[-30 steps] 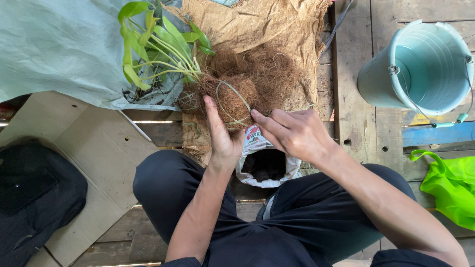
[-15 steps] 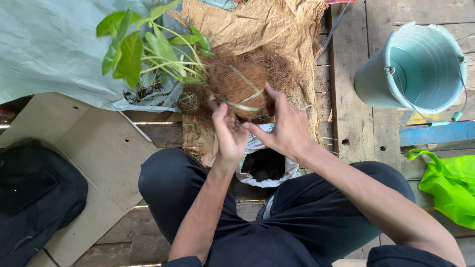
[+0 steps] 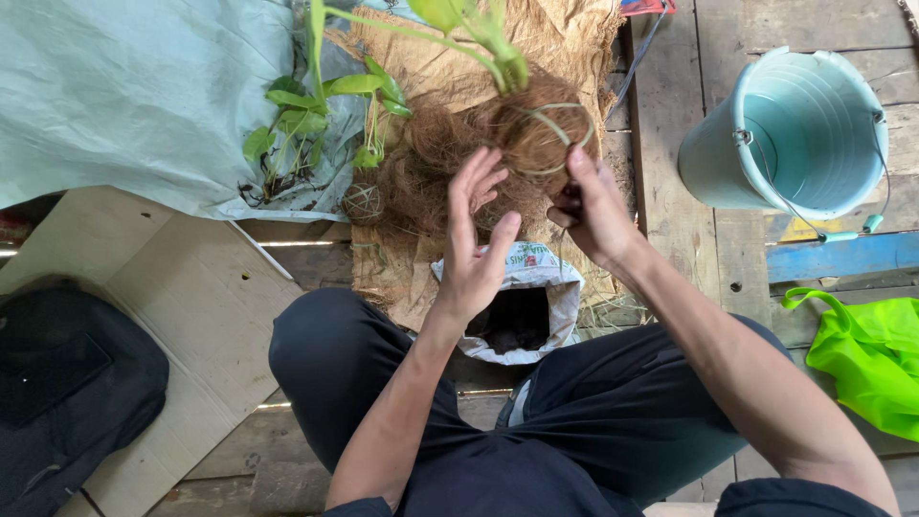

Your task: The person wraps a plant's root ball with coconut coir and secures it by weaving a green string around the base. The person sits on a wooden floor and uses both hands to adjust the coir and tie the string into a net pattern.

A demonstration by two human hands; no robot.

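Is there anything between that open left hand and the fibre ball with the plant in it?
Nothing visible. The left hand is open, fingers spread, just beside the fibre ball, with only loose brown fibre behind the gap. The right hand grips the ball from below, on the other side, so it does not block the left.

An open white bag (image 3: 525, 287) with a small green and red label sits between the person's knees, dark soil showing inside. A bright green plastic bag (image 3: 866, 359) lies at the right edge.
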